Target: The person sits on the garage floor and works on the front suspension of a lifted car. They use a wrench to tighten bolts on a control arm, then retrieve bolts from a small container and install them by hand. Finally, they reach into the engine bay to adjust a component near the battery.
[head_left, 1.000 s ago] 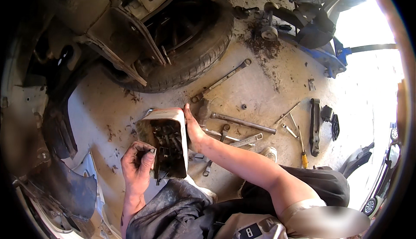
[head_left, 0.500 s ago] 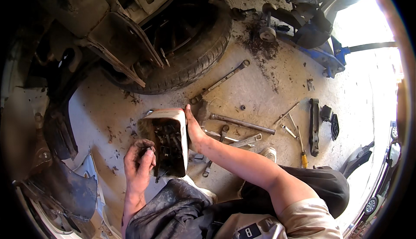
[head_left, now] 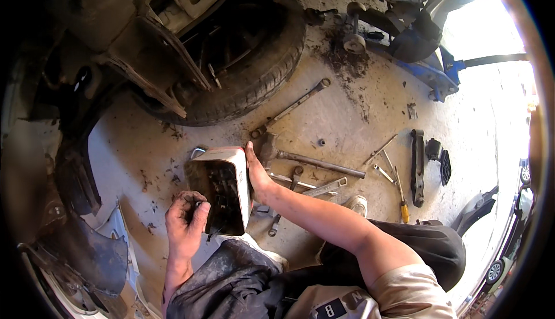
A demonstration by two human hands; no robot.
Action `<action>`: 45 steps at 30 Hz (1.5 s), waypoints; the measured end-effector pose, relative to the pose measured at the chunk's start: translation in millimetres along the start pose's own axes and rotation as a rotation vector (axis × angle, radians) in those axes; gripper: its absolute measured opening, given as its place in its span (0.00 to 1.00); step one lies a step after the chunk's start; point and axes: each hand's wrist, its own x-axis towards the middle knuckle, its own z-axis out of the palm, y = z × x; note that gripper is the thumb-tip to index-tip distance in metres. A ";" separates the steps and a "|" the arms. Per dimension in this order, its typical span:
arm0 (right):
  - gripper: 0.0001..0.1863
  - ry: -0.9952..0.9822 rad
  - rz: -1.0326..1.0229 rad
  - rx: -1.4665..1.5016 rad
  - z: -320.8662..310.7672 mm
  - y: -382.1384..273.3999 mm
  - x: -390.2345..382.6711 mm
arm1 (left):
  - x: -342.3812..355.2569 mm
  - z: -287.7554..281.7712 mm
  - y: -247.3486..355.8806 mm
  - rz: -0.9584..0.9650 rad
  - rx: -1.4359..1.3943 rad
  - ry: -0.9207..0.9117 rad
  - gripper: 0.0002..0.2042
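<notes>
A white rectangular tub [head_left: 236, 156] with dark, grimy insides is tilted so that its opening faces me. Small dark metal parts [head_left: 222, 189], probably bolts and other hardware, lie in it. My right hand [head_left: 258, 174] is pressed along the tub's right side and holds it, with part of the fingers hidden behind the wall. At the tub's left edge, my left hand [head_left: 188, 218] is closed, thumb against blackened, curled fingers. Something small and dark may be pinched there, too hidden to name.
Beyond the tub lie a hammer [head_left: 321, 164], a long ring wrench [head_left: 292, 108], other wrenches [head_left: 326, 187] and a yellow-handled screwdriver [head_left: 404, 212]. A tyre [head_left: 254, 90] stands under the car body ahead. A blue floor jack [head_left: 430, 76] is at far right, a black metal arm [head_left: 417, 168] nearer.
My left hand has shifted slightly, its thumb now closer to the tub's opening. The right hand keeps its hold, and the tub has turned only a little.
</notes>
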 end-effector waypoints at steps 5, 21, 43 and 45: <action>0.47 0.016 -0.068 -0.049 -9.8 8.9 9.1 | 2.5 5.1 -5.2 -0.119 -0.232 0.081 0.12; 0.50 0.121 0.038 0.029 -12.2 4.1 6.6 | 4.8 2.0 15.6 -0.378 -0.742 -0.242 0.26; 0.50 -0.017 0.016 0.058 4.8 -14.0 3.1 | 3.8 -2.1 31.4 -0.215 -0.464 -0.343 0.20; 0.52 0.011 0.042 0.077 8.0 -14.1 0.2 | 0.2 -4.8 33.5 -0.230 -0.435 -0.259 0.20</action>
